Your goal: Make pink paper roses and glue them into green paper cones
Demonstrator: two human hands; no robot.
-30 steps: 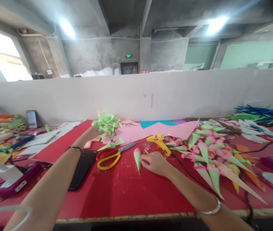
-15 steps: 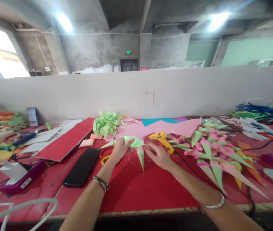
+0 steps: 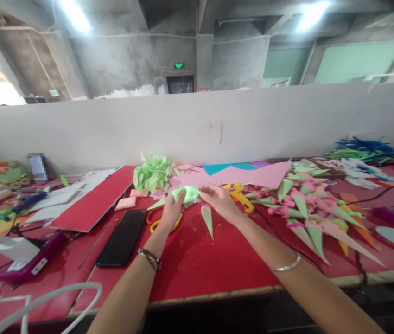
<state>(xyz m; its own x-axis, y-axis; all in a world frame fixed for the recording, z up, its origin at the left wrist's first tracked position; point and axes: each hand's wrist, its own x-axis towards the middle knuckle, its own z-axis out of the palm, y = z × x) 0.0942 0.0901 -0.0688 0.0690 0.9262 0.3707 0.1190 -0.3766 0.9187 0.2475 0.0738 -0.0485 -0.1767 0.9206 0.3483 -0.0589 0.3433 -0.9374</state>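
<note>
Above the red tabletop, my left hand [image 3: 172,209] is closed around the left part of a bright green piece [image 3: 187,193], thumb on top. The material of this piece is hard to make out; something clear and shiny shows beneath it. At its right end, the fingertips of my right hand [image 3: 219,200] are pinched together. Just below lies a pale green paper cone [image 3: 207,222] with a pink top. Scissors [image 3: 178,223] with red and yellow handles lie partly behind my left hand. Beyond my right hand is a yellow glue gun [image 3: 240,197].
A black phone [image 3: 123,239] lies left of my left forearm. Many paper cones [image 3: 308,213] are heaped at the right. Light green crumpled sheets [image 3: 153,174] and pink sheets [image 3: 256,177] lie at the back. A purple power strip [image 3: 39,264] stands at the left.
My right hand has moved in to the right end of the green piece, its fingers now touching it. The green piece has been lifted clear of the cone below. The view has shifted slightly.
</note>
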